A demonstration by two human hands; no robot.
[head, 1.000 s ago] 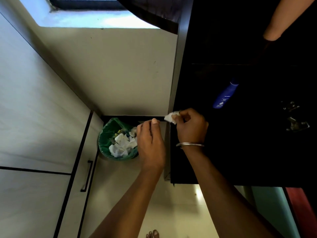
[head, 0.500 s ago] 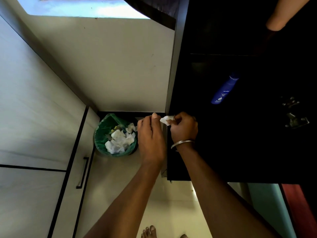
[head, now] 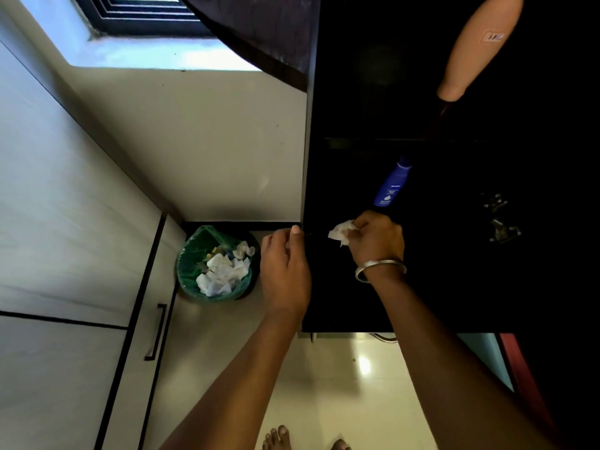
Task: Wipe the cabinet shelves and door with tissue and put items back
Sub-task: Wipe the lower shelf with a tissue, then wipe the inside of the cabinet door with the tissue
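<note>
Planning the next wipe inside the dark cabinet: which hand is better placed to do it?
Right. The right hand already pinches the tissue in front of the cabinet interior; the left hand holds none, at its edge.

Left hand (head: 285, 271): back facing up, fingers curled loosely downward, thumb tip raised at top edge, nothing visibly held; whether fingertips grip anything cannot be told. Left forearm bare, running up from lower centre. Right hand (head: 376, 238): fingers curled, pinching crumpled tissue (head: 341, 232) at fingertips, knuckles toward right. Metal bangle (head: 380, 269) round right wrist. Right forearm bare, entering from lower right, angled up-left. Hands level, just beside each other, not touching. Bare toes (head: 279, 438) at bottom edge
</note>
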